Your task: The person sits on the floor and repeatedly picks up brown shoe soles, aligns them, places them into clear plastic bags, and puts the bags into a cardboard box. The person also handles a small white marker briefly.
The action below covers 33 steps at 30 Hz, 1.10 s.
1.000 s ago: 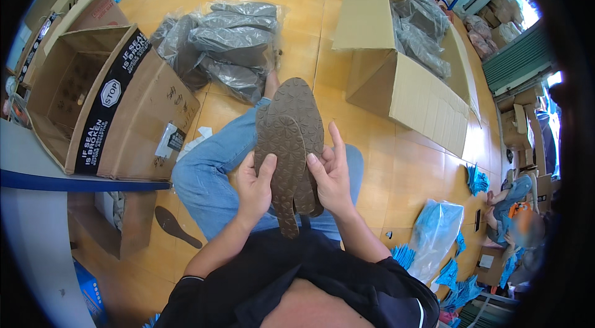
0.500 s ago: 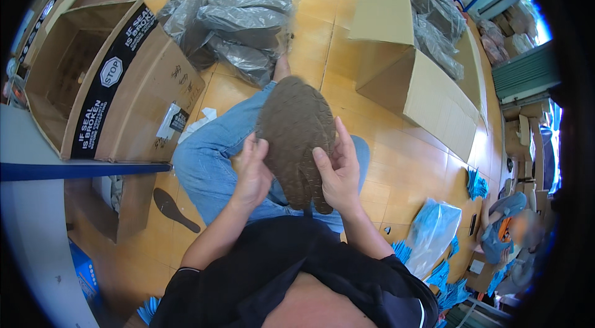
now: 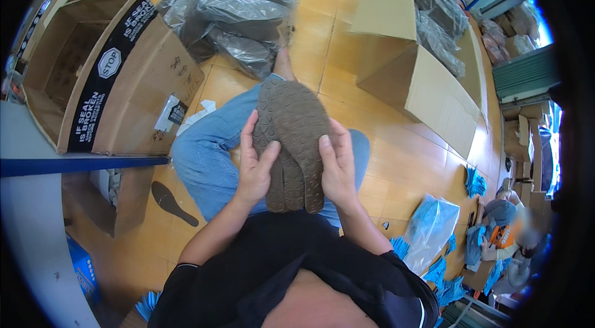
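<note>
Several dark brown shoe soles (image 3: pixel 291 120) with a raised tread pattern sit fanned and overlapping in front of my body, above my lap. My left hand (image 3: pixel 255 164) grips them along the left edge, its thumb on the top sole. On the opposite edge my right hand (image 3: pixel 338 164) holds the same soles, its thumb lying on the tread side. Fingers beneath the soles are partly hidden. A single dark sole (image 3: pixel 173 204) lies on the floor to my left.
Clear bags of dark soles (image 3: pixel 248 18) lie beyond my foot. A tall open carton (image 3: pixel 142 80) stands left; another open carton (image 3: pixel 427 92) with bagged soles is far right. Blue pieces (image 3: pixel 437 272) and a plastic-wrapped pack (image 3: pixel 431 235) lie right, near a seated co-worker (image 3: pixel 499 235).
The soles have turned in my hands, and the tread now shows more clearly. My left fingers have shifted up along their left edge. The co-worker at the right has changed posture.
</note>
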Available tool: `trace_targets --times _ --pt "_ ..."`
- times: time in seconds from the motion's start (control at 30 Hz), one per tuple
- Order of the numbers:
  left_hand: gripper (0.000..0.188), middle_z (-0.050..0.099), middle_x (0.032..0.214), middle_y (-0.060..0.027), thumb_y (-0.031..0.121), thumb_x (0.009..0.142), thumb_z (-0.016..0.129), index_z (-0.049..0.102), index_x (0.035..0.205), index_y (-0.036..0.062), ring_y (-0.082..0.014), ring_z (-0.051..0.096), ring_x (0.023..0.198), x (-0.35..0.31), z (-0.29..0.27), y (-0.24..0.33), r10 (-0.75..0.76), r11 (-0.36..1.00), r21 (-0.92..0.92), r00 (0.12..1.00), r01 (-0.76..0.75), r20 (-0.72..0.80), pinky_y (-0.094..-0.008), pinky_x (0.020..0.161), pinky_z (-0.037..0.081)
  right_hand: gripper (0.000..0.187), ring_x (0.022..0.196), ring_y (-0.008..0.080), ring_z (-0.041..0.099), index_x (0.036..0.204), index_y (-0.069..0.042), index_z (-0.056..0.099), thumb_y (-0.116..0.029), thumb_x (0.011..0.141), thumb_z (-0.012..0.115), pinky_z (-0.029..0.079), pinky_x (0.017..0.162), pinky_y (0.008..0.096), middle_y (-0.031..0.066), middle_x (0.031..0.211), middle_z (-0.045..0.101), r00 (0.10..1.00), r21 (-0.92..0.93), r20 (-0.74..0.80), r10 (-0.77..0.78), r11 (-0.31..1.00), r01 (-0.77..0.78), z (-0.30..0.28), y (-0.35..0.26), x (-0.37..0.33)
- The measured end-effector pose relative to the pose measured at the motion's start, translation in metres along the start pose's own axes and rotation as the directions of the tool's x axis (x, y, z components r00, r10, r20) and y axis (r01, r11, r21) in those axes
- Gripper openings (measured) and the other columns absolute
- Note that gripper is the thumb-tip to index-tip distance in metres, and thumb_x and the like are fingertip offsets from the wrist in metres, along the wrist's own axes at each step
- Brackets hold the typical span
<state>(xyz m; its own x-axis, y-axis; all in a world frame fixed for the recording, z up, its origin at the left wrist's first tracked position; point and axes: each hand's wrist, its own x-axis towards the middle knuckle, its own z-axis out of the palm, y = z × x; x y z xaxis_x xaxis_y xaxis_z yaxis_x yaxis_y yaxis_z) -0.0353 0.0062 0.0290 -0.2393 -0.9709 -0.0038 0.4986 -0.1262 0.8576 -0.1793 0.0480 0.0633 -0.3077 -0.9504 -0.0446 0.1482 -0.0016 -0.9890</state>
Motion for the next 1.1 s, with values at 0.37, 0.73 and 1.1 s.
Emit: trace_targets --times 0.37,0.73,1.1 --pt "0.067 0.039 0.142 -0.0142 -0.005 0.090 0.056 0.023 0.147 0.0029 -0.0195 0.042 0.129 0.003 -0.002 0.006 0.107 0.994 0.023 0.994 -0.107 -0.002 -0.0347 0.109 0.035 0.037 0.118 0.0174 0.053 0.137 -0.002 0.037 -0.013 0.102 0.043 0.042 0.101 0.0314 0.0114 0.128 0.054 0.971 0.186 -0.237 0.028 0.982 0.017 -0.020 -0.006 0.006" --pt "0.057 0.055 0.129 -0.0140 0.002 0.095 0.052 0.026 0.146 0.0029 -0.0192 0.054 0.118 0.006 0.001 0.010 -0.172 0.937 -0.313 0.985 0.156 -0.024 -0.0329 0.103 0.042 0.058 0.122 0.0203 0.051 0.145 0.002 0.023 -0.001 0.095 0.053 0.042 0.103 0.0338 0.0173 0.135 0.050 0.979 0.265 -0.160 0.123 0.961 -0.078 -0.008 0.009 0.003" --pt "0.040 0.055 0.130 -0.0110 0.006 0.096 0.052 0.043 0.135 0.0036 -0.0184 0.054 0.118 0.006 -0.004 0.010 -0.274 0.836 -0.493 0.962 0.240 0.003 -0.0350 0.102 0.042 0.056 0.123 0.0180 0.049 0.147 -0.002 0.023 -0.008 0.098 0.048 0.042 0.100 0.0305 0.0129 0.131 0.053 0.973 0.088 -0.147 0.178 0.982 -0.167 -0.002 0.019 -0.006"
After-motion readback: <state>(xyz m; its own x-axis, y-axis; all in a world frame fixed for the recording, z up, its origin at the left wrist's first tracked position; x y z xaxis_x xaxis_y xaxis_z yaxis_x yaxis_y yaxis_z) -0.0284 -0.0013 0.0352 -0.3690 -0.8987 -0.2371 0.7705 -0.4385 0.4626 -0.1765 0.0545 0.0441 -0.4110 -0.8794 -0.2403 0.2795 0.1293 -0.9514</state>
